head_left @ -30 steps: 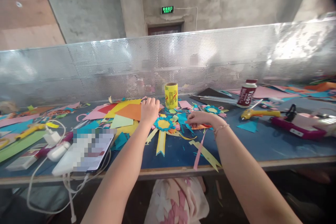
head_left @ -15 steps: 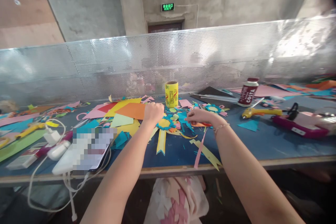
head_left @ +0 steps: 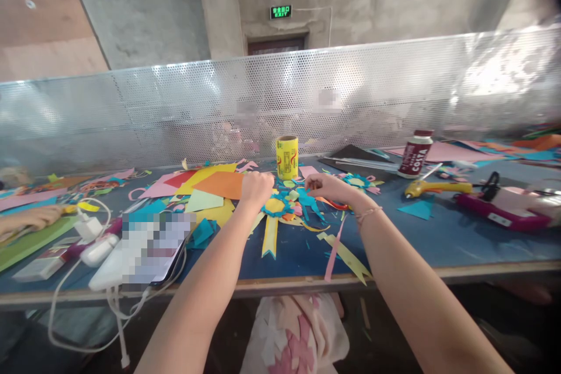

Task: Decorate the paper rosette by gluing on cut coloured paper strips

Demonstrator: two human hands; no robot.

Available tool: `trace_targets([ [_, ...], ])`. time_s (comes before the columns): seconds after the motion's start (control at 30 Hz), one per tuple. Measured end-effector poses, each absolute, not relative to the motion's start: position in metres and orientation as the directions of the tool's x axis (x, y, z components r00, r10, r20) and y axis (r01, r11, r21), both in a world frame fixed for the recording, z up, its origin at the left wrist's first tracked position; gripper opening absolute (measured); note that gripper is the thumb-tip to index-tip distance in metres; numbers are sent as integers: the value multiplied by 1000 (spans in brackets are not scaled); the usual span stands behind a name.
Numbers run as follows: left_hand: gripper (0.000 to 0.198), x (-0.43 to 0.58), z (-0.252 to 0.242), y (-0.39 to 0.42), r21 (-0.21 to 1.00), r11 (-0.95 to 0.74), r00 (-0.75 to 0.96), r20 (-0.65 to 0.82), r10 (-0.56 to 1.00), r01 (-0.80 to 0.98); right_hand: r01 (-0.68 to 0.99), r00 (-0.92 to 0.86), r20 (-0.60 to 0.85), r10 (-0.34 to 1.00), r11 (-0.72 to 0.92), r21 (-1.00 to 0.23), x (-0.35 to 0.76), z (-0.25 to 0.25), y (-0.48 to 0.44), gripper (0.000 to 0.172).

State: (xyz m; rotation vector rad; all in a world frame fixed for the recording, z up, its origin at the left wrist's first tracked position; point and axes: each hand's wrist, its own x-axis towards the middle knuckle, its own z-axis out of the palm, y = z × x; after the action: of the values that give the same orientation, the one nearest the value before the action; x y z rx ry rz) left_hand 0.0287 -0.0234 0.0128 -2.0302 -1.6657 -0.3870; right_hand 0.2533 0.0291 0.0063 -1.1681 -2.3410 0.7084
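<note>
A blue-frilled yellow paper rosette [head_left: 276, 206] is set on the blue worktop [head_left: 473, 245], beside the curled left hand [head_left: 258, 190]. Whether anything is held there, or in the narrow grip of the right hand [head_left: 326, 188], cannot be told. Presumably light and crushable, it is best taken centrally.

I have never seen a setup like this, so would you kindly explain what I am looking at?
No machine is at work here: a camera worn on a person's head looks forward and down at their bare hands. The left hand, fingers curled, is beside a blue-and-yellow rosette; the right hand is by blue scraps. I cannot tell whether either holds anything. On the table are coloured paper, a yellow tube, a bottle, a glue gun and a phone. Another person's hand shows at far left.
</note>
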Motion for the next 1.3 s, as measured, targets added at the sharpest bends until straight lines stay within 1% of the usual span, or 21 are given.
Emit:
trace_targets([
  [0.1, 28, 28, 13, -24, -183, -132, 208, 500, 841, 974, 560, -546, 211, 811, 541, -628, 251, 8, 27, 16],
  [0.17, 29, 28, 13, -24, -206, -143, 231, 514, 826, 968, 502, -553, 264, 791, 568, -652, 249, 10, 25, 16],
  [0.27, 32, 30, 12, -26, -246, -162, 283, 611, 739, 956, 392, -566, 320, 760, 589, -707, 246, 13, 19, 15],
  [0.37, 45, 31, 10, -28, -249, -163, 293, 699, 652, 955, 283, -576, 352, 738, 583, -761, 243, 14, 15, 15],
  [0.47, 56, 32, 8, -29, -262, -171, 310, 715, 627, 950, 92, -570, 428, 701, 572, -815, 241, 12, 14, 19],
  [0.57, 58, 33, 7, -29, -276, -187, 332, 714, 617, 943, -110, -510, 508, 694, 534, -838, 239, 12, 13, 22],
  [0.67, 57, 36, 6, -29, -274, -223, 354, 715, 603, 935, -251, -423, 557, 715, 498, -830, 238, 13, 11, 25],
  [0.73, 56, 39, 5, -30, -260, -257, 364, 722, 589, 931, -295, -367, 573, 733, 493, -818, 238, 14, 12, 26],
  [0.83, 54, 43, 3, -30, -201, -334, 367, 737, 567, 921, -298, -278, 579, 767, 504, -811, 236, 13, 16, 31],
  [0.87, 53, 44, 2, -29, -153, -375, 357, 743, 566, 914, -288, -244, 581, 776, 514, -808, 236, 12, 18, 32],
  [0.9, 51, 44, 1, -28, -79, -422, 334, 749, 573, 903, -276, -203, 588, 783, 530, -802, 235, 11, 21, 34],
  [0.93, 48, 45, 0, -26, 24, -475, 298, 750, 590, 880, -266, -155, 599, 785, 551, -791, 234, 10, 23, 35],
  [0.97, 45, 45, -1, -23, 159, -528, 253, 741, 623, 834, -257, -105, 614, 782, 575, -777, 233, 9, 26, 35],
  [1.03, 41, 46, -4, -18, 482, -587, 167, 663, 730, 650, -240, -22, 642, 766, 619, -748, 232, 7, 29, 33],
  [1.07, 41, 47, -6, -15, 639, -568, 149, 587, 796, 519, -228, 0, 651, 759, 633, -739, 231, 7, 30, 32],
  [1.1, 41, 48, -7, -12, 771, -512, 154, 493, 856, 378, -216, 7, 656, 754, 642, -736, 230, 7, 30, 31],
  [1.13, 41, 49, -8, -10, 871, -428, 178, 393, 902, 242, -202, -3, 659, 752, 645, -737, 229, 7, 29, 30],
  [1.17, 39, 51, -9, -8, 936, -329, 210, 299, 931, 124, -189, -25, 659, 752, 644, -742, 228, 6, 27, 29],
  [1.2, 35, 52, -10, -6, 973, -231, 237, 218, 947, 28, -180, -53, 656, 753, 639, -748, 228, 6, 26, 29],
  [1.27, 26, 55, -11, -4, 990, -85, 249, 110, 962, -112, -183, -123, 644, 755, 621, -762, 226, 6, 22, 29],
  [1.3, 21, 57, -11, -3, 986, -49, 233, 86, 969, -159, -192, -163, 636, 754, 608, -770, 225, 6, 20, 29],
])
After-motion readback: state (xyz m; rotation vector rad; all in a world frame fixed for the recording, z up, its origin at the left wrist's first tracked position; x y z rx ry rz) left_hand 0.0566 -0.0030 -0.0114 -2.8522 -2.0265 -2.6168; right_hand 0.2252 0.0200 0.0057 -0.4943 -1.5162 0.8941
